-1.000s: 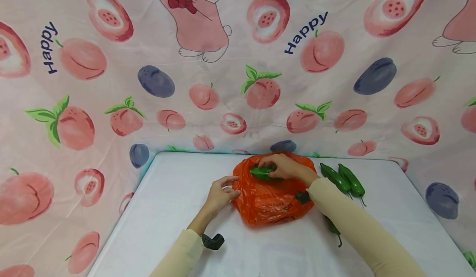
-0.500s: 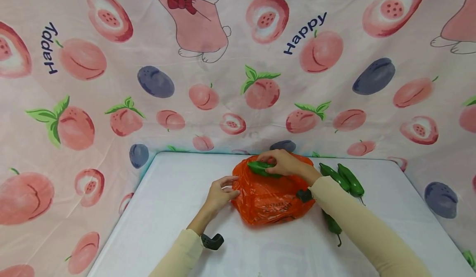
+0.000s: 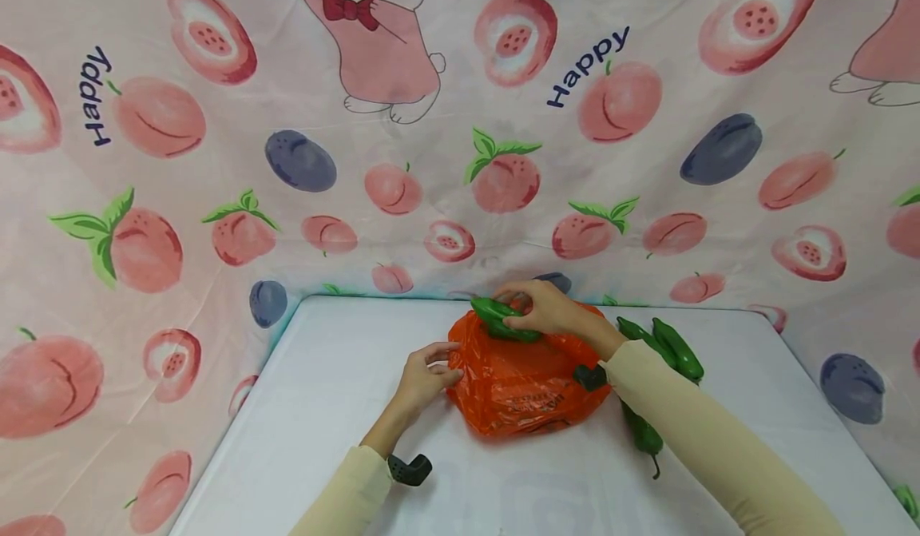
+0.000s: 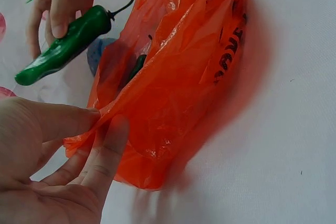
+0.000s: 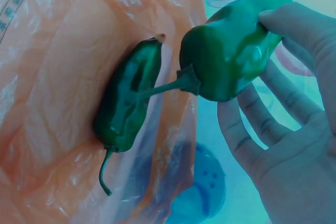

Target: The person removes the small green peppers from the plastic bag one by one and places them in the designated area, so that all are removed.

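Observation:
An orange-red plastic bag (image 3: 525,384) lies on the white table, its mouth spread open. My left hand (image 3: 424,372) pinches the bag's edge between thumb and fingers, as the left wrist view shows up close. Over the bag's far side, my right hand (image 3: 542,311) holds a glossy green chili pepper (image 5: 231,51) by its body, with the stem free. A second green chili pepper (image 5: 128,98) lies inside the bag in the right wrist view. That one is mostly covered by the bag's side in the left wrist view.
Two green chili peppers (image 3: 679,348) lie side by side right of the bag. Another pepper (image 3: 642,432) sits nearer, partly hidden by the right sleeve (image 3: 683,416). A fruit-patterned cloth (image 3: 402,224) hangs behind the table.
My right hand has lifted the pepper and shifted it slightly left and away, toward the bag's far edge. The left hand and the bag have stayed nearly still.

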`<action>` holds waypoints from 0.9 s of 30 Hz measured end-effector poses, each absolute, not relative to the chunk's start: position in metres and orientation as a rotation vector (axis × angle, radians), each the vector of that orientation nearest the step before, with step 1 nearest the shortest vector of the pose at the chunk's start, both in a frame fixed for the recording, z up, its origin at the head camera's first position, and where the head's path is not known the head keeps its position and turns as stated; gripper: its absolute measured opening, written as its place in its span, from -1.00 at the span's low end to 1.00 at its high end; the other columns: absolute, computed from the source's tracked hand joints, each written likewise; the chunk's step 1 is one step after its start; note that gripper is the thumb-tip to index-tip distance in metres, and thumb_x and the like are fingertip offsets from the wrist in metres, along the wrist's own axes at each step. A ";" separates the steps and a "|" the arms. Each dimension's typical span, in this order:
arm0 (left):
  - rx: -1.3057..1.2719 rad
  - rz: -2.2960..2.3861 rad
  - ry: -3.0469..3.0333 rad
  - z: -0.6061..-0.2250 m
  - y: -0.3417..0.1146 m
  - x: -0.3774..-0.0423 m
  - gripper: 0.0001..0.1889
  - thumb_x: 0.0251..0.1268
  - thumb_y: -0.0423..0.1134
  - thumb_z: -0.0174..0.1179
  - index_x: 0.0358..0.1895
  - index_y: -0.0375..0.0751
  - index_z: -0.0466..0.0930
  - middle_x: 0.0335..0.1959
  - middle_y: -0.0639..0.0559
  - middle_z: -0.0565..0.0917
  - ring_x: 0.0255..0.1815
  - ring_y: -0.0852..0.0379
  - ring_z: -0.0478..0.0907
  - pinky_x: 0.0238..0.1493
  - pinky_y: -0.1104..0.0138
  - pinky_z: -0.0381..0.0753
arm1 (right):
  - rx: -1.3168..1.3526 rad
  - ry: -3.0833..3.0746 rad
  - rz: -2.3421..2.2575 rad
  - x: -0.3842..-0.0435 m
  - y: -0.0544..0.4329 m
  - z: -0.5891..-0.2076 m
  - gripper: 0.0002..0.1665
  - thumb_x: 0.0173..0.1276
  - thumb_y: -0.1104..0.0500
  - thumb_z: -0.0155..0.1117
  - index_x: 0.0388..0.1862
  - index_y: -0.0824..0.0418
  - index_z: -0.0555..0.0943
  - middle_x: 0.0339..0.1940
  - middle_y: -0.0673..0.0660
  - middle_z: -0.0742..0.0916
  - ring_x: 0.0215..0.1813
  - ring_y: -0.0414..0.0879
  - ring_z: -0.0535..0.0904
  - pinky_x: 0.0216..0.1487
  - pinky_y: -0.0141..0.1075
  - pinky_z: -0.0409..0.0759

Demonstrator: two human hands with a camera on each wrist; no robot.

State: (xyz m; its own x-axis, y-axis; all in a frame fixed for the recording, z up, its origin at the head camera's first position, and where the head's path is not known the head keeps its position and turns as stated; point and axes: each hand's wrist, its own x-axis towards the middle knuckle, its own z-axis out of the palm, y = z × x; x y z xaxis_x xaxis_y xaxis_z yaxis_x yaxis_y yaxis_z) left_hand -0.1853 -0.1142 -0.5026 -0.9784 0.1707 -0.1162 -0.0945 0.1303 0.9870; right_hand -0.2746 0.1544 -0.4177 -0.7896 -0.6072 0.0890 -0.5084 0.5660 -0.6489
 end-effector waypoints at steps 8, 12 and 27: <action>0.106 1.966 2.199 -0.503 -0.114 -0.184 -0.50 0.33 -0.51 0.32 0.33 -0.28 0.54 0.21 -0.27 0.56 -0.18 0.05 0.72 -0.13 0.21 0.75 | -0.948 2.643 -1.093 -0.270 0.155 -0.411 -0.48 0.33 0.12 0.50 0.27 -0.02 0.64 0.08 0.10 0.74 0.01 0.02 0.71 0.11 0.01 0.66; 0.095 1.951 2.212 -0.504 -0.114 -0.185 -0.52 0.33 -0.50 0.32 0.31 -0.24 0.57 0.20 -0.25 0.57 -0.19 0.06 0.72 -0.13 0.26 0.74 | -0.941 2.641 -1.114 -0.268 0.157 -0.409 -0.48 0.32 0.12 0.51 0.26 -0.04 0.64 0.08 0.08 0.74 0.03 0.02 0.70 0.13 0.03 0.65; 0.091 1.952 2.195 -0.505 -0.116 -0.186 -0.53 0.35 -0.47 0.32 0.31 -0.22 0.57 0.18 -0.21 0.58 -0.20 0.07 0.72 -0.09 0.27 0.74 | -1.028 2.666 -1.231 -0.264 0.169 -0.402 -0.51 0.30 0.16 0.53 0.21 0.05 0.68 -0.03 0.10 0.77 -0.13 0.01 0.65 -0.10 -0.13 0.65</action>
